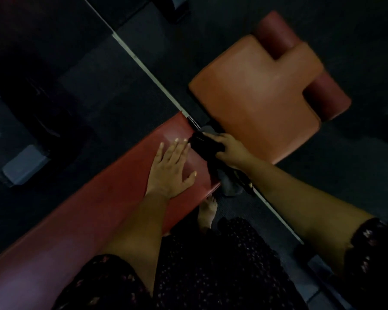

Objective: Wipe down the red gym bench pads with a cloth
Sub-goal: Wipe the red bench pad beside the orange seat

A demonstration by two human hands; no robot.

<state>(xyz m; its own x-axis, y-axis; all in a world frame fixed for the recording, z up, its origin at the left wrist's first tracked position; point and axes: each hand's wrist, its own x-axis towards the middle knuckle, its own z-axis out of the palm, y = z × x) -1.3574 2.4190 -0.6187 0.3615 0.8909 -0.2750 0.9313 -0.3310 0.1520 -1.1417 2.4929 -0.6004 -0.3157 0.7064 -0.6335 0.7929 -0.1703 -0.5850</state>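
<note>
— So, where is the cloth on your feed?

— I see the cloth [205,144] bunched at the far end of the long red pad [94,211], in the gap between that pad and the seat pad [255,97]. It is dark. Its length runs across the pad's end edge, from upper left down to lower right, and a greyer tail hangs below the pad's corner.

— And the pad itself?

— Its long axis goes from the lower left of my view up towards the middle, crosswise to the cloth. The seat pad lies beyond it on the same line, lit more orange, with two red rollers [276,34] at its far side.

— Hands?

— The left hand [170,168] lies flat on the long pad near its end, fingers straight and spread, pointing along the pad towards the cloth, fingertips just beside it. The right hand [231,151] has its fingers curled round the cloth, gripping the bunch from the seat-pad side.

— Anything else?

— A bare foot [207,211] on the dark floor [126,104] under the pad's near edge, and a pale strip [143,61] running diagonally across the floor.
</note>
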